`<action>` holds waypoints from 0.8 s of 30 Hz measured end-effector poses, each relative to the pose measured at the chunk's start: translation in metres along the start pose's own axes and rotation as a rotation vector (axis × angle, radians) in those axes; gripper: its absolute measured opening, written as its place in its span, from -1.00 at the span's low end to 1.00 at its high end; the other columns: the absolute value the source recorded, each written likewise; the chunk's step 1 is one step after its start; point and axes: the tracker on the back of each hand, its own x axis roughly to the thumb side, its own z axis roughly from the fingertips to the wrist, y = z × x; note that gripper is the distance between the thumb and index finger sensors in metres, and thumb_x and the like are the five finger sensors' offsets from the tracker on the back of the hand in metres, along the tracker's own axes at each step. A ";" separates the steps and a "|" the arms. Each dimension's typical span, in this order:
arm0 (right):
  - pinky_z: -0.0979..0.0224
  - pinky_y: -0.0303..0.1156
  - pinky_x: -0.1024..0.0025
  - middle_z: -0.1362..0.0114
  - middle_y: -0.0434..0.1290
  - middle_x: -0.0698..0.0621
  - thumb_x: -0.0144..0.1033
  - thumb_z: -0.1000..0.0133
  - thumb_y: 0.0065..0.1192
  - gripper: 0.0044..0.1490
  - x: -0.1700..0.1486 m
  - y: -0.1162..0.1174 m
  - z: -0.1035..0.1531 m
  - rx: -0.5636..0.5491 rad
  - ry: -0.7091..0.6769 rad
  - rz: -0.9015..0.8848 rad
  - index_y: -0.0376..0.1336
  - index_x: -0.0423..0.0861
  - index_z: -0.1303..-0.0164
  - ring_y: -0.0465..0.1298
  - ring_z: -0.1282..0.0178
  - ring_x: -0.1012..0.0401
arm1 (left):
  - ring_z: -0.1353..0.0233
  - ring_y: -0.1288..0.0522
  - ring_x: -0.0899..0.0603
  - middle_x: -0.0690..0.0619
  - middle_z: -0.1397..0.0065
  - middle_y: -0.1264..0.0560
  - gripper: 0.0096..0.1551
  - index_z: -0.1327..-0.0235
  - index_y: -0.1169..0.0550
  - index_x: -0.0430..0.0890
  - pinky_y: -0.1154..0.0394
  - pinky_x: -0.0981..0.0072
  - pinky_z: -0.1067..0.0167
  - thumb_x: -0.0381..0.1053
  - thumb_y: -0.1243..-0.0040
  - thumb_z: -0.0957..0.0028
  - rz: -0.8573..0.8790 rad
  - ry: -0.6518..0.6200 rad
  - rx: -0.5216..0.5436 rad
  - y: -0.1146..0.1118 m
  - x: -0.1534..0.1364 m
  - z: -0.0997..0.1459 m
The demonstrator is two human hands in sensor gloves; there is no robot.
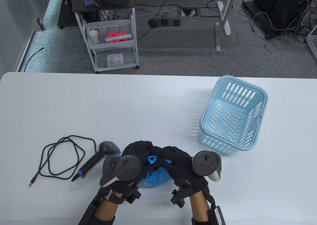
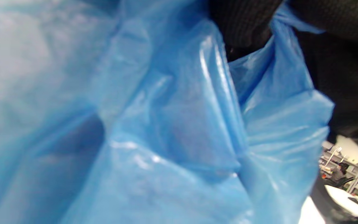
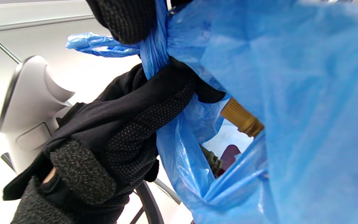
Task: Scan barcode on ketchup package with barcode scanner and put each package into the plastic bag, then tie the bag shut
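A blue plastic bag (image 1: 154,177) lies at the table's front edge between both hands. My left hand (image 1: 138,150) and right hand (image 1: 168,158) meet over its top, each pinching a twisted blue handle (image 1: 151,159). In the right wrist view the twisted handle (image 3: 154,46) runs between gloved fingers (image 3: 126,18), and a gold cap (image 3: 241,119) and a dark red package (image 3: 228,155) show through a gap in the bag (image 3: 291,93). Blue plastic (image 2: 166,124) fills the left wrist view. The black barcode scanner (image 1: 99,158) lies just left of my left hand.
The scanner's black cable (image 1: 59,160) loops on the table at the left. A light blue slatted basket (image 1: 235,116) stands to the right, beyond my right hand. A shelf cart (image 1: 111,44) stands on the floor past the table's far edge.
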 end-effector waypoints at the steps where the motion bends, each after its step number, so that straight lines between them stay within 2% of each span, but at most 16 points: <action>1: -0.48 0.22 -0.25 -0.32 0.42 -0.17 -0.27 -0.25 0.13 -0.42 0.000 0.000 0.000 0.004 -0.002 -0.008 0.27 -0.05 -0.51 0.37 -0.33 -0.17 | -0.53 -0.42 -0.35 -0.01 -0.53 -0.40 -0.55 -0.11 -0.68 -0.05 -0.30 -0.30 -0.47 0.10 -0.18 -0.07 0.014 -0.001 -0.002 0.000 -0.001 0.000; 5: -0.49 0.20 -0.26 -0.34 0.40 -0.18 -0.40 -0.24 0.16 -0.44 -0.003 -0.002 0.000 0.028 -0.012 -0.067 0.29 -0.03 -0.49 0.36 -0.35 -0.18 | -0.54 -0.40 -0.37 -0.02 -0.55 -0.38 -0.54 -0.12 -0.66 -0.08 -0.30 -0.30 -0.47 0.08 -0.16 -0.09 0.099 -0.009 -0.037 0.002 -0.006 -0.001; 12: -0.51 0.17 -0.27 -0.37 0.38 -0.20 -0.50 -0.21 0.17 -0.50 -0.010 -0.001 -0.001 0.036 -0.024 -0.173 0.39 -0.01 -0.36 0.33 -0.37 -0.20 | -0.56 -0.36 -0.39 -0.05 -0.57 -0.34 -0.53 -0.09 -0.66 -0.14 -0.29 -0.31 -0.47 0.08 -0.12 -0.11 0.220 -0.011 -0.097 0.004 -0.014 -0.003; 19: -0.51 0.17 -0.27 -0.37 0.37 -0.19 -0.52 -0.20 0.16 -0.51 -0.002 0.001 0.000 -0.023 -0.034 -0.058 0.41 0.04 -0.32 0.32 -0.38 -0.19 | -0.58 -0.32 -0.41 -0.08 -0.59 -0.30 -0.53 -0.08 -0.65 -0.20 -0.25 -0.33 -0.48 0.06 -0.10 -0.13 0.397 -0.033 -0.162 0.005 -0.023 -0.004; 24: -0.52 0.17 -0.26 -0.38 0.37 -0.19 -0.53 -0.20 0.15 -0.50 -0.001 0.002 0.000 -0.045 -0.041 -0.038 0.41 0.05 -0.31 0.32 -0.39 -0.18 | -0.61 -0.27 -0.43 -0.10 -0.61 -0.26 -0.48 -0.14 -0.62 -0.24 -0.22 -0.35 -0.49 0.08 -0.10 -0.13 0.486 -0.059 -0.206 0.005 -0.028 -0.004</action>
